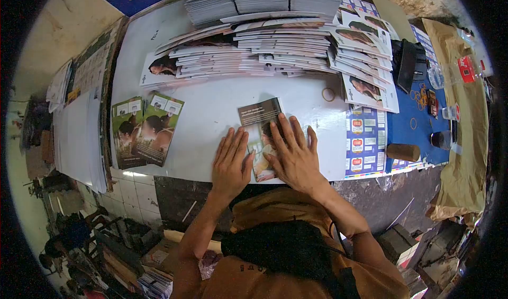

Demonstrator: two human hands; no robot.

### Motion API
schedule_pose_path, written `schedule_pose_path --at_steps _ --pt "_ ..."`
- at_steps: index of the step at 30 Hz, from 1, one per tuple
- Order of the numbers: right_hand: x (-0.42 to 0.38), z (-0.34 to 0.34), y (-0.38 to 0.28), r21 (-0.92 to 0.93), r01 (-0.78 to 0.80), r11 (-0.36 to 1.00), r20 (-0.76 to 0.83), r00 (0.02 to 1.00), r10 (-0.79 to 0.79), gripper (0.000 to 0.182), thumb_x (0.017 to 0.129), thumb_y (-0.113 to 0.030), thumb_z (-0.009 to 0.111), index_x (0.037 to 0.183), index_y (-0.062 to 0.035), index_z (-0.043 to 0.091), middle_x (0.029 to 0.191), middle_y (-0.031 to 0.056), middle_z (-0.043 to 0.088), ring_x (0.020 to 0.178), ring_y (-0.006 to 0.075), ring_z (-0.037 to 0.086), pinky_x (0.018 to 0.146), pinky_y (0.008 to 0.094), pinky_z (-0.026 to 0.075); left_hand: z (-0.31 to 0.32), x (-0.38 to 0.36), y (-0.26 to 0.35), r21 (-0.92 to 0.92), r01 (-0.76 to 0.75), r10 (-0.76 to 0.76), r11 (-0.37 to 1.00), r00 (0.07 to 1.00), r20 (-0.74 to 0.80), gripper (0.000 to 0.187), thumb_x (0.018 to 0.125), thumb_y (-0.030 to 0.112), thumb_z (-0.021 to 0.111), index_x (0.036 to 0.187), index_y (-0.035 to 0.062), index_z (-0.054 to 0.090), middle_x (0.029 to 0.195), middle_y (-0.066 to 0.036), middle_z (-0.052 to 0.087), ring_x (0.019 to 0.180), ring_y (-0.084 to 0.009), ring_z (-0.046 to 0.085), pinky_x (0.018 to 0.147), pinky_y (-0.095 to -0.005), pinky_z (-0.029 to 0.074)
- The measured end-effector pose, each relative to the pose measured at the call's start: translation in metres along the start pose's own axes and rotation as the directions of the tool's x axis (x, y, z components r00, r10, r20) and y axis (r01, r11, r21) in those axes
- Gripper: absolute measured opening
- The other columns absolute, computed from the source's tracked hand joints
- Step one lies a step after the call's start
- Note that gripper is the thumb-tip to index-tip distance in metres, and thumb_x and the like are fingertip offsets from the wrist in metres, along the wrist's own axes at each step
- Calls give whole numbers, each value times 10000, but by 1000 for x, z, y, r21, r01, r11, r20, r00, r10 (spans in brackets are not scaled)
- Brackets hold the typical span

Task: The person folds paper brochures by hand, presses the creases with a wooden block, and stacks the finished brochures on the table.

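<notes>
A printed leaflet (259,111) with a dark top band lies on the white tabletop close to its front edge. My left hand (231,158) rests flat along the leaflet's left side, fingers stretched forward. Across its right half lies my right hand (293,153), palm down with fingers spread, hiding part of the print. To the left, two green-and-brown leaflets (145,132) overlap each other on the table.
Stacks of white folded leaflets (254,50) line the back of the table. A rubber band (328,94) lies right of centre. On the blue surface at right are a brown block (403,152), a dark cup (441,139), rubber bands (420,96) and a black pouch (406,63).
</notes>
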State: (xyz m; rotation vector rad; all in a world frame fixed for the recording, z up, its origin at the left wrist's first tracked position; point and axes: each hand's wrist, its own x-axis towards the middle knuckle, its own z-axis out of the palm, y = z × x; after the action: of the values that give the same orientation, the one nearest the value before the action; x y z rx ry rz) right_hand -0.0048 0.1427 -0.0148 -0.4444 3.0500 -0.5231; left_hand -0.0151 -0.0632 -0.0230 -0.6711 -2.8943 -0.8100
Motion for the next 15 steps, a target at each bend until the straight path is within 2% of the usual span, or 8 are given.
schedule_pose_path --at_steps 11,15 --pt "0 -1 0 -6 4 1000 -7 1000 -4 711 976 -435 516 1560 -95 295 1634 145 214 1499 348 208 1163 577 147 -1 1 4 -16 18 -18 1000 1000 -18 480 963 191 588 1398 1 515 1491 -192 450 1412 -386 381 1164 -496 311" --pt "-1 2 0 -11 10 1000 -26 1000 -10 706 969 -436 526 1549 -91 318 1634 144 219 1497 348 213 1155 588 166 -1 0 1 39 -18 18 999 1000 22 472 970 207 575 1390 -1 521 1492 -174 454 1414 -384 378 1156 -504 318"
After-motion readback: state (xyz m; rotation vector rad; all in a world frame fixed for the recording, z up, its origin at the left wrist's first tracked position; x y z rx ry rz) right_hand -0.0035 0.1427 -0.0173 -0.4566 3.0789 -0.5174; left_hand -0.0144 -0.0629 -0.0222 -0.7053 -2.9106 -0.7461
